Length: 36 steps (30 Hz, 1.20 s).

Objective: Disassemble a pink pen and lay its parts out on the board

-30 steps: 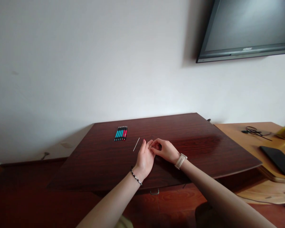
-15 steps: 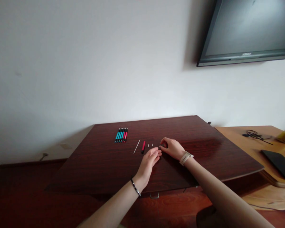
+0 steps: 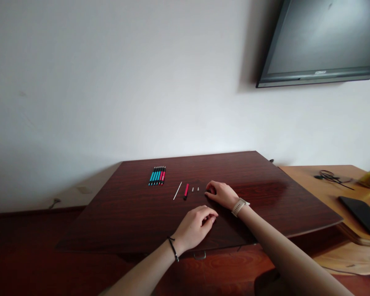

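On the dark wooden table (image 3: 135, 222), my right hand (image 3: 222, 194) rests with curled fingers, thumb and fingertips close to the tabletop; a small dark bit seems to show at them, too small to name. Nearer the front edge, my left hand (image 3: 197, 224) lies with bent fingers and thumb drawn together, and what they hold, if anything, is hidden. Left of my right hand lie two small pale pen tips (image 3: 198, 189), a red pen barrel (image 3: 186, 191) with a black end, and a thin white refill (image 3: 177, 190).
Several blue and red pens (image 3: 157, 176) lie side by side in a row at the back left of the table. A lighter wooden desk (image 3: 299, 176) adjoins on the right, bearing a black cable (image 3: 331, 176) and a flat dark device (image 3: 362, 216). A television (image 3: 320, 45) hangs above.
My left hand has drawn back from my right hand toward the table's front edge, and its fingers have curled. My right hand has shifted slightly left. The pen parts lie where they were.
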Each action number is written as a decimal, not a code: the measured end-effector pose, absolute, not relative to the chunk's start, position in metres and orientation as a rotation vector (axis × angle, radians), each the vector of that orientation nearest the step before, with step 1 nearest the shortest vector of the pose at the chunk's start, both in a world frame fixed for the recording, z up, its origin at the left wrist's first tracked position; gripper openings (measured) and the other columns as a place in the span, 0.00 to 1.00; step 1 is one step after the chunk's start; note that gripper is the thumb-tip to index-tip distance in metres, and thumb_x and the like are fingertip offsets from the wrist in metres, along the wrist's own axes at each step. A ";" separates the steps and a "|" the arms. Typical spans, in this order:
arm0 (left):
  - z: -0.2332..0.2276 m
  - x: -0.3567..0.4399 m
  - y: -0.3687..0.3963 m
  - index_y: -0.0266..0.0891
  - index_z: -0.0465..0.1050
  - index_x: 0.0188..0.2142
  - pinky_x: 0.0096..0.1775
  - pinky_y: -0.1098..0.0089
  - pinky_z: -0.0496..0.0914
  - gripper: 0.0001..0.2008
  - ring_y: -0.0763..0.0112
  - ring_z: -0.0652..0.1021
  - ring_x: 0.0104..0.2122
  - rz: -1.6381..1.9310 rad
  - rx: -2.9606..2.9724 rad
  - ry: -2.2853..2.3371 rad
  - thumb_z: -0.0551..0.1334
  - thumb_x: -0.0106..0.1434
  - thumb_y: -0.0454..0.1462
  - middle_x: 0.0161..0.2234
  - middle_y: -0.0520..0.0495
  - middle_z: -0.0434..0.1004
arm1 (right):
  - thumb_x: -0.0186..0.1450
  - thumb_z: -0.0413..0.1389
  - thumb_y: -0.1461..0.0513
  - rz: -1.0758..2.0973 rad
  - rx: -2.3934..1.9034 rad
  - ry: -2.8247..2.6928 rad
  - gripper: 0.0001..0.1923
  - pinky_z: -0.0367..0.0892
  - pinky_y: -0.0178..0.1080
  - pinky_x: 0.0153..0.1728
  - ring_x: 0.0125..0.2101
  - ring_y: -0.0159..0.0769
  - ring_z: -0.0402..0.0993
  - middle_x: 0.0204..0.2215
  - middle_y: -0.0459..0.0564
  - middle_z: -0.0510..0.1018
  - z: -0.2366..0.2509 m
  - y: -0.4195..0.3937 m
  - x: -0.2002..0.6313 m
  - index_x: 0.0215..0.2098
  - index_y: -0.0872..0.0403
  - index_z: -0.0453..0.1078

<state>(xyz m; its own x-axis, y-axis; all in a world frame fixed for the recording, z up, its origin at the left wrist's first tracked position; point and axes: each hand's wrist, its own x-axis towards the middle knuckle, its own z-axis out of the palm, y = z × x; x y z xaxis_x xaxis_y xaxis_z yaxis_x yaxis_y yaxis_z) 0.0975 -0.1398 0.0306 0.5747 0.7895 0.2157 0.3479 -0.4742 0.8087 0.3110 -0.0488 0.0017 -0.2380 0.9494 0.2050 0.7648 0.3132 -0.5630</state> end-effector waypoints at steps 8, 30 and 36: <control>0.028 0.098 -0.141 0.45 0.83 0.47 0.49 0.63 0.73 0.12 0.59 0.81 0.44 0.773 2.123 0.895 0.59 0.74 0.36 0.44 0.42 0.84 | 0.68 0.65 0.56 0.497 -1.471 -2.088 0.08 0.63 0.36 0.34 0.31 0.35 0.77 0.31 0.44 0.81 0.000 -0.049 0.311 0.43 0.50 0.77; 0.027 0.100 -0.140 0.42 0.81 0.47 0.53 0.65 0.73 0.10 0.63 0.80 0.47 0.703 2.267 0.912 0.60 0.74 0.32 0.45 0.46 0.83 | 0.67 0.67 0.56 0.535 -1.495 -2.075 0.09 0.62 0.36 0.33 0.31 0.35 0.76 0.31 0.44 0.82 0.001 -0.029 0.309 0.43 0.51 0.79; 0.026 0.100 -0.139 0.42 0.81 0.47 0.52 0.65 0.73 0.10 0.63 0.80 0.47 0.710 2.269 0.901 0.60 0.73 0.32 0.45 0.46 0.83 | 0.68 0.67 0.57 0.537 -1.486 -2.081 0.09 0.62 0.36 0.34 0.31 0.35 0.77 0.31 0.44 0.82 -0.001 -0.025 0.310 0.44 0.50 0.79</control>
<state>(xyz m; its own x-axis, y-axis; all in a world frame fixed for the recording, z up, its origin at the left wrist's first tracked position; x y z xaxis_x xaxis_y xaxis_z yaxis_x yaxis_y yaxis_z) 0.0998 -0.1391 0.0263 0.6284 0.7347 0.2555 0.4198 -0.5969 0.6837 0.3102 -0.0249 -0.0007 -0.2608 0.9478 0.1836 0.7406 0.3184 -0.5917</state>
